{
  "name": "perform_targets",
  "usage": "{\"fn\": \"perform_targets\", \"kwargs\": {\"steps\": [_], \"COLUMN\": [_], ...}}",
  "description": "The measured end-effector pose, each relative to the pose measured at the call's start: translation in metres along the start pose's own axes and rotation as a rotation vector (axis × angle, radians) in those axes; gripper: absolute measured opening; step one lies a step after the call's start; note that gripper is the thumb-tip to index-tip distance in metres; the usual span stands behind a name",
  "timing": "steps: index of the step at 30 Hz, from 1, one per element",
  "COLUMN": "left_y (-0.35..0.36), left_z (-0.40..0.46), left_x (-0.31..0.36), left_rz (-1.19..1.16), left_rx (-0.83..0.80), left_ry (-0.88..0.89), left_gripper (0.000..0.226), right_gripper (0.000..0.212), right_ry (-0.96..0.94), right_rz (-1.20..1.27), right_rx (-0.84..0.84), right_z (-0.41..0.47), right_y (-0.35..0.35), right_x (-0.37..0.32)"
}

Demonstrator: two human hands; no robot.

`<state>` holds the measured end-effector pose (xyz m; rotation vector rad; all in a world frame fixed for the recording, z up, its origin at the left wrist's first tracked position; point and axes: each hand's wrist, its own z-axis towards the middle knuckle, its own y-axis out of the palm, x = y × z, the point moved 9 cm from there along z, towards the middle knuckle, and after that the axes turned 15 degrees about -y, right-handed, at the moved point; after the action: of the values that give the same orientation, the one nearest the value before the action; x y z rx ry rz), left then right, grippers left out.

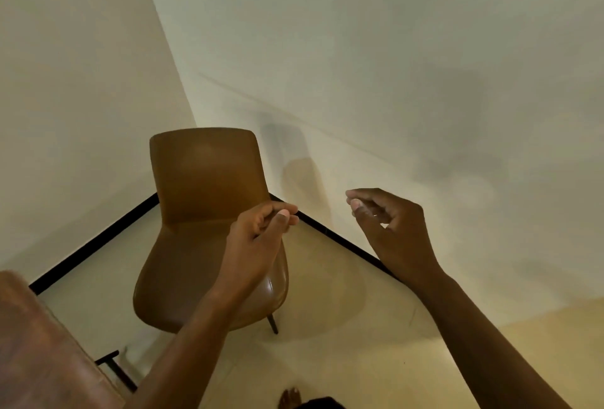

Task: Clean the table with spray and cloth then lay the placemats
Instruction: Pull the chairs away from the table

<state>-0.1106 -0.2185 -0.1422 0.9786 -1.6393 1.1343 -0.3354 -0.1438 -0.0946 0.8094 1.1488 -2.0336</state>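
My left hand [258,238] is raised in the air in front of a brown chair, fingers loosely curled with the thumb lying along the forefinger, holding nothing. My right hand [389,225] hovers at the same height to the right, in front of the wall, fingers also loosely curled and holding nothing. A corner of the brown wooden table [36,343] shows at the lower left. No spray bottle, cloth or placemat is in view.
A brown leather chair [202,199] stands in the room's corner, facing me, its seat partly behind my left forearm. White walls with a black skirting [98,242] meet behind it. The floor [327,359] is pale tile, with my bare foot [289,399] at the bottom edge.
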Motion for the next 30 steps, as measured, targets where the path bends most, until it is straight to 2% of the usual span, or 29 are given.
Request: {"fn": "perform_targets", "kwargs": {"steps": [4, 10, 21, 30], "left_y": [0.010, 0.027, 0.064, 0.064], "left_z": [0.042, 0.099, 0.200, 0.230], "left_x": [-0.006, -0.011, -0.004, -0.030], "left_rz": [-0.016, -0.014, -0.090, -0.307], "left_rx": [-0.006, 0.021, 0.326, 0.544], "left_ry": [-0.071, -0.134, -0.296, -0.521], "left_gripper": [0.024, 0.025, 0.027, 0.028], "right_gripper": [0.020, 0.022, 0.047, 0.038], "right_ry": [0.068, 0.068, -0.074, -0.259], "right_rz": [0.054, 0.099, 0.198, 0.253], "right_rx": [-0.028, -0.107, -0.411, -0.682], "right_z": [0.035, 0.096, 0.247, 0.324], "right_y": [0.008, 0.027, 0.064, 0.145], "right_x": [0.037, 0.080, 0.167, 0.187]}}
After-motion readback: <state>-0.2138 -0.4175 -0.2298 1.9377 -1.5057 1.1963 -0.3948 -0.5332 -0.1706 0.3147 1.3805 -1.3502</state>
